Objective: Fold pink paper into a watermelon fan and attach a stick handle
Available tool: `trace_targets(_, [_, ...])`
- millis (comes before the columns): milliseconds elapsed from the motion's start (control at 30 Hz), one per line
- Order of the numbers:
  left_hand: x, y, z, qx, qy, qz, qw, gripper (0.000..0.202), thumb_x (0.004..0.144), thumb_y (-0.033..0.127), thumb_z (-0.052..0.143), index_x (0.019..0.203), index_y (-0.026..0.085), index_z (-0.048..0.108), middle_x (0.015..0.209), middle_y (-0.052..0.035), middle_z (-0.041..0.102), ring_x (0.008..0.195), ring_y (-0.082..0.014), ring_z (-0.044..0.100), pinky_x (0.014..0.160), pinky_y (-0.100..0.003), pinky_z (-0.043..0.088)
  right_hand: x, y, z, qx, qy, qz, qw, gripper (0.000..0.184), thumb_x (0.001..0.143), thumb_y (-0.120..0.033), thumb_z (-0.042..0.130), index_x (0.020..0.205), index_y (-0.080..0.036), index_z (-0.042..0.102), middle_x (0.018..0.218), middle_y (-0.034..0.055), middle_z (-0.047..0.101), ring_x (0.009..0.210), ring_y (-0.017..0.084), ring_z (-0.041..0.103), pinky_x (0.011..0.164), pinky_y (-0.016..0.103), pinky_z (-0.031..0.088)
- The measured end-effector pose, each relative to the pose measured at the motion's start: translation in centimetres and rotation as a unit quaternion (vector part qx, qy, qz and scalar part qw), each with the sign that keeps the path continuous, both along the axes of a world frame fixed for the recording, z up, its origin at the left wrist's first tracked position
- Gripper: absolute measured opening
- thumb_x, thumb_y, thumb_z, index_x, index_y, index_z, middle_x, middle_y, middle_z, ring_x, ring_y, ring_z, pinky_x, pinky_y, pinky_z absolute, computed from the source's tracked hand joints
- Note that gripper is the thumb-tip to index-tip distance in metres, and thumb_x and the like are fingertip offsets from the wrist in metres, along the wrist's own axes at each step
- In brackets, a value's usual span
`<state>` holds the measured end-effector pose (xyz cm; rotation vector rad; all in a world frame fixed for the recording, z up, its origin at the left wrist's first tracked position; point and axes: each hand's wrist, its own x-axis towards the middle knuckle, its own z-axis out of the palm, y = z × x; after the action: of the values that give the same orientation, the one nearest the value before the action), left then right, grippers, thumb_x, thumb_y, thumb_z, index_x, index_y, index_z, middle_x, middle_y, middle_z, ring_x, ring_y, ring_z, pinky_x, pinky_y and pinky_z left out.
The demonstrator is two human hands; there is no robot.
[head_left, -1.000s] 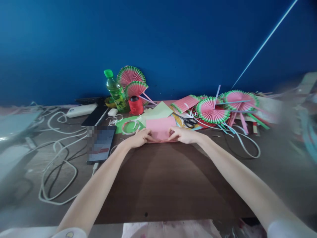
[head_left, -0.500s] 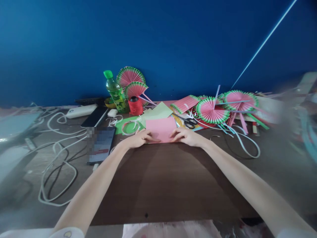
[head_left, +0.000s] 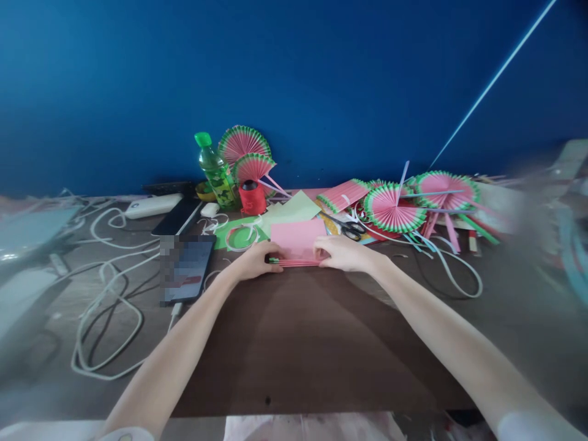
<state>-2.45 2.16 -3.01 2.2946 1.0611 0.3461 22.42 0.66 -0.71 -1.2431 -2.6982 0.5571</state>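
A: Where does the pink paper [head_left: 299,237] lie from the hands?

B: Between them, at the far side of the bare stretch of tabletop [head_left: 294,343]. Take its near, pleated edge as the clock's centre, with the wall [head_left: 298,92] at 12: the left hand [head_left: 258,258] sits at 9, the right hand [head_left: 345,253] at 3.

A: And its long axis?

B: The stacked folds make a narrow strip running from 9 to 3, hand to hand. The flat, unfolded part stretches off towards 12. A bit of green shows at the strip's 9 o'clock end.

A: Is either hand nearer?

B: Neither; each touches its own end.

A: How closed are they?

B: The left is nearly closed, pinching the 9 o'clock end, fingers on the far side and thumb on the near. The right has its fingers bent in and is nearly closed on the 3 o'clock end; how much paper sits between its fingertips I cannot tell.

A: What lies around?

B: A pale green sheet [head_left: 294,207] just past the paper at 12, scissors [head_left: 353,229] at 2, a phone [head_left: 192,266] at 9, beyond the left hand.
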Motion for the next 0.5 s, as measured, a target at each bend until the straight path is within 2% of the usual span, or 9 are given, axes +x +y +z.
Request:
trace_targets(133, [0.0, -0.58, -0.25, 0.014, -0.039, 0.046, 0.998, 0.026, 0.07, 0.03, 0.063, 0.093, 0.018, 0.06, 0.094, -0.0032, 0.064, 0.084, -0.0156, 0.057, 0.078, -0.028, 0.044, 0.19, 0.03, -0.23, 0.005, -0.006, 0.012, 1.0, 0.011, 0.071, -0.011, 0.054, 0.078, -0.018, 0.056, 0.086, 0.0053, 0.06, 0.078, 0.017, 0.054, 0.068, 0.026, 0.036])
trace_targets(233, [0.16, -0.98, -0.19, 0.066, -0.043, 0.059, 0.995, 0.019, 0.076, 0.031, 0.057, 0.089, 0.018, 0.061, 0.09, -0.0032, 0.064, 0.083, -0.0148, 0.058, 0.078, -0.027, 0.044, 0.11, -0.03, -0.32, 0.017, -0.008, 0.014, 1.0, 0.012, 0.069, -0.009, 0.05, 0.077, -0.017, 0.055, 0.085, 0.0064, 0.06, 0.078, 0.018, 0.054, 0.069, 0.027, 0.036])
trace_targets(367, [0.44, -0.96, -0.27, 0.167, -0.041, 0.048, 0.984, 0.019, 0.084, 0.029, 0.046, 0.083, 0.018, 0.061, 0.093, -0.0055, 0.062, 0.089, -0.0153, 0.056, 0.084, -0.028, 0.042, -0.04, -0.04, -0.53, 0.017, 0.003, -0.008, 1.0, 0.012, 0.068, -0.008, 0.047, 0.073, -0.017, 0.053, 0.082, 0.0064, 0.059, 0.076, 0.017, 0.053, 0.067, 0.026, 0.036])
trace_targets(500, [0.51, -0.62, -0.16, 0.217, 0.0, 0.022, 0.976, 0.019, 0.086, 0.026, 0.044, 0.085, 0.017, 0.06, 0.101, -0.0072, 0.057, 0.094, -0.0167, 0.052, 0.086, -0.03, 0.04, 0.12, 0.09, -0.39, 0.031, 0.044, -0.018, 0.998, 0.012, 0.071, -0.009, 0.045, 0.077, -0.016, 0.053, 0.083, 0.0063, 0.057, 0.073, 0.016, 0.051, 0.067, 0.026, 0.036])
